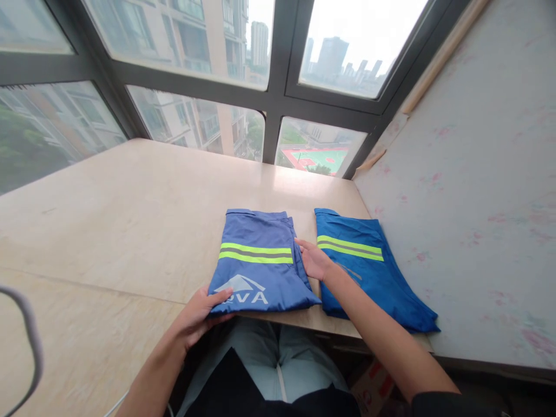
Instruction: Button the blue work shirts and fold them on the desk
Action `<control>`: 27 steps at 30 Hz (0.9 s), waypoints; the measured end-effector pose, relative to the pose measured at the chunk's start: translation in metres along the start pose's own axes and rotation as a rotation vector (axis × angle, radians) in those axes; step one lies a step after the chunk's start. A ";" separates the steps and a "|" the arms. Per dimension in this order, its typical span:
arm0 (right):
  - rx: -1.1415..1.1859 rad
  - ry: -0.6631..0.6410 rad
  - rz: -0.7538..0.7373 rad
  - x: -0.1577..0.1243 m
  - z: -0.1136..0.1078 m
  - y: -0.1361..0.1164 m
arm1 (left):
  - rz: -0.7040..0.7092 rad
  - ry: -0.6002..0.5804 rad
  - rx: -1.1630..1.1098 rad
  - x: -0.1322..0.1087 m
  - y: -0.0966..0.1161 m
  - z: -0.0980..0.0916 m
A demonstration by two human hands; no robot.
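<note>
A folded blue garment (258,263) with yellow-green and grey stripes and a white logo lies on the pale table (130,220) right in front of me. My left hand (197,318) grips its near left corner, thumb on top and fingers beneath. My right hand (313,259) rests against its right edge, fingers together along the fold. A second folded garment (369,272), brighter blue with the same stripes, lies just to the right, partly under my right forearm.
Large dark-framed windows (278,98) run along the table's far side. A pale patterned wall (469,191) stands close on the right. A thin grey cable (30,341) curves at the lower left. My lap shows below the table's near edge.
</note>
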State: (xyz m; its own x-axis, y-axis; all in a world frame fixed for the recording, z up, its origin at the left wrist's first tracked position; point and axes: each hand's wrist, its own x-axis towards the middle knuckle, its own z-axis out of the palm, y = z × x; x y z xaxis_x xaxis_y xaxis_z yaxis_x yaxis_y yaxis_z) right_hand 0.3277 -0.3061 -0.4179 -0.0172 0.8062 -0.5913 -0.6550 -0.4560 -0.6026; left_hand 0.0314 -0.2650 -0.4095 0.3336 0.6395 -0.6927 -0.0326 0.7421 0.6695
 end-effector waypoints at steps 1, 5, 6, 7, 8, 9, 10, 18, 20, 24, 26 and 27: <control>-0.034 0.007 -0.003 0.012 0.003 -0.009 | -0.004 -0.009 0.022 0.000 -0.001 -0.002; -0.212 0.137 -0.054 0.057 0.016 -0.037 | -0.031 -0.049 0.095 0.000 -0.006 -0.011; -0.248 0.166 -0.061 0.066 0.020 -0.041 | -0.027 -0.060 0.103 0.001 -0.006 -0.012; -0.275 0.184 -0.062 0.075 0.023 -0.044 | -0.019 -0.073 0.109 0.002 -0.007 -0.014; -0.296 0.190 -0.061 0.082 0.027 -0.047 | -0.006 -0.080 0.113 0.003 -0.007 -0.015; -0.315 0.189 -0.060 0.088 0.030 -0.048 | 0.008 -0.078 0.112 0.005 -0.007 -0.016; -0.340 0.190 -0.058 0.093 0.034 -0.048 | 0.025 -0.066 0.104 0.006 -0.007 -0.016; -0.571 0.287 -0.246 0.107 0.052 -0.038 | 0.094 0.108 0.014 0.014 0.004 -0.015; -0.621 0.300 -0.326 0.104 0.056 -0.038 | 0.122 0.128 0.030 0.011 0.004 -0.012; -0.699 0.313 -0.456 0.085 0.063 -0.051 | 0.168 0.120 0.064 -0.001 0.007 -0.002; -0.743 0.315 -0.525 0.071 0.064 -0.063 | 0.186 0.099 0.079 -0.009 0.010 0.007; -0.766 0.312 -0.560 0.062 0.064 -0.069 | 0.196 0.089 0.084 -0.013 0.012 0.012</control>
State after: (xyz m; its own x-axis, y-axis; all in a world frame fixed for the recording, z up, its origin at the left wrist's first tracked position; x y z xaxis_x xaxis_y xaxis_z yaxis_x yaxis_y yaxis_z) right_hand 0.3239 -0.2001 -0.3787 0.4158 0.8944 -0.1647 0.1577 -0.2493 -0.9555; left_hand 0.0380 -0.2666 -0.3895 0.2439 0.7879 -0.5654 -0.0091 0.5848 0.8111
